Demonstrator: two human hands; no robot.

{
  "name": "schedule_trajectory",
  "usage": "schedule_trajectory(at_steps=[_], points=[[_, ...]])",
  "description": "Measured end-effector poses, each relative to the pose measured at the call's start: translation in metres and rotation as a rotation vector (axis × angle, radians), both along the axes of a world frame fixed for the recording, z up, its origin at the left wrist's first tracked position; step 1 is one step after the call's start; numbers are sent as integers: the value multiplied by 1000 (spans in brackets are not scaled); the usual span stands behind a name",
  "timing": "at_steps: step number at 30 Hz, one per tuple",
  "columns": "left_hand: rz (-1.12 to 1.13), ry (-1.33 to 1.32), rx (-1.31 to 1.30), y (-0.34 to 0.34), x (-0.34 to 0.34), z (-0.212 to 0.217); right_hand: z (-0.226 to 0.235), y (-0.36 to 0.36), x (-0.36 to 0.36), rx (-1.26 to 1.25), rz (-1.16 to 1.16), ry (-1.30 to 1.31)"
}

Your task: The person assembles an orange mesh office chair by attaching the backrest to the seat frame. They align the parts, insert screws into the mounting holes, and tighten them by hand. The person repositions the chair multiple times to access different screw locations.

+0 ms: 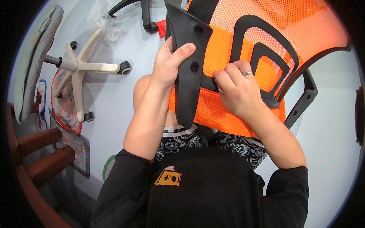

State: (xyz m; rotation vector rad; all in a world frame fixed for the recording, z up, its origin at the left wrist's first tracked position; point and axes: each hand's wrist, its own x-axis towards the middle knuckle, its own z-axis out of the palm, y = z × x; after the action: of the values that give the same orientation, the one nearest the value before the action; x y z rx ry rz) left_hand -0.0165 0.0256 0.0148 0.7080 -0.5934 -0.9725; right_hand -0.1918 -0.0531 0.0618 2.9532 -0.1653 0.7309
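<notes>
An orange mesh chair backrest [304,34] with a black plastic frame rests against my knees, its back side up. My left hand [167,62] is shut on a black plastic armrest [188,72] with two bolt holes, holding it upright against the backrest's left edge. My right hand [239,91], a ring on one finger, presses its fingertips on the black frame just right of the armrest, pinching something too small to make out.
A white five-star chair base [81,68] with black casters lies on the pale floor at the left, beside a grey seat cushion [34,60]. Crumpled clear plastic [106,21] sits at the top. Wooden furniture legs [42,152] and colourful mats are at the lower left.
</notes>
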Motion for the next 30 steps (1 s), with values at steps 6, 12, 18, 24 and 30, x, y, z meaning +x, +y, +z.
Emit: schedule_trajectory(at_steps=[6, 12, 18, 24, 30], points=[[18, -49, 26, 0, -1, 2, 0, -2, -3, 87, 6, -98], [31, -36, 39, -2, -1, -1, 4, -2, -7, 234, -9, -161], [-5, -35, 9, -3, 5, -13, -10, 0, -11, 37, -26, -163], [10, 7, 54, -5, 3, -1, -9, -2, -9, 52, -29, -182], [-17, 12, 143, 1, 6, 2, 11, 9, -8, 865, -120, -388]])
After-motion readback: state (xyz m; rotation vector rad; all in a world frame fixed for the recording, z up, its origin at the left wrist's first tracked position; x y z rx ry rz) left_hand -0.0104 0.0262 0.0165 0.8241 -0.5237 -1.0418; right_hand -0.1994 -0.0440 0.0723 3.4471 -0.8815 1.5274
